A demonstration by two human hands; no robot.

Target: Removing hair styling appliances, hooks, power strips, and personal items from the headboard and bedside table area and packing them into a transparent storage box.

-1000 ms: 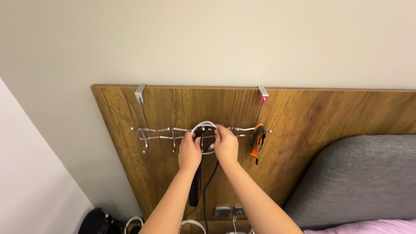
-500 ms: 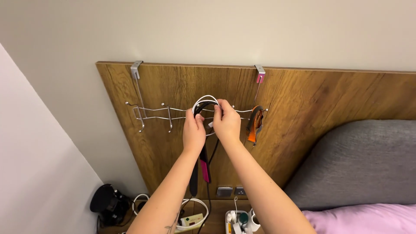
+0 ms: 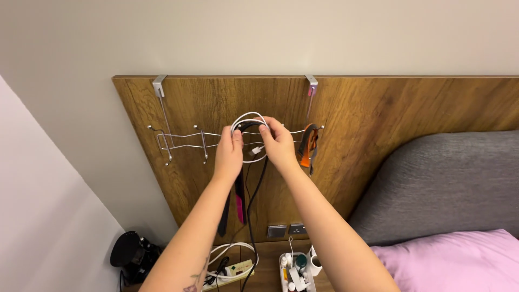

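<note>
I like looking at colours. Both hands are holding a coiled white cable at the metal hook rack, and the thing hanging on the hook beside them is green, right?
Not quite. In the head view the hanging thing is orange and black, not green. The left hand and right hand do hold the coiled white cable at the metal hook rack.

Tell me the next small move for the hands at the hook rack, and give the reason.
Probably lower the coiled white cable so its top loop settles onto a hook of the metal rack, then let go. Both the left hand and the right hand pinch the coil against the rack's middle, its loop raised just above the rail, and I cannot tell that any hook carries it.
</note>
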